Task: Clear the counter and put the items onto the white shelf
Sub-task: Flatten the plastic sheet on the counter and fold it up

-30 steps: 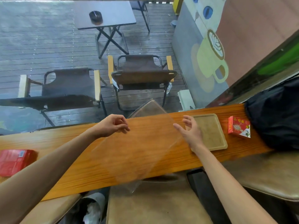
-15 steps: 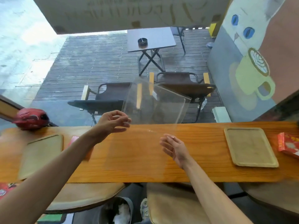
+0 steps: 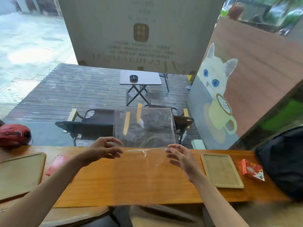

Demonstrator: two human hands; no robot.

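Red packet: partly hidden behind my left forearm.
Black bag: cut off at the right edge.
Sign lettering: too blurred to read.

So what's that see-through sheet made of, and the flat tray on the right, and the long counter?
The see-through sheet looks like thin, glossy clear plastic: the chairs show through it and it wrinkles and glints. The flat tray seems to be pale, matte wood or bamboo, with a raised rim; which one I can't tell. The counter looks like orange-brown varnished wood, with faint grain and a soft shine.
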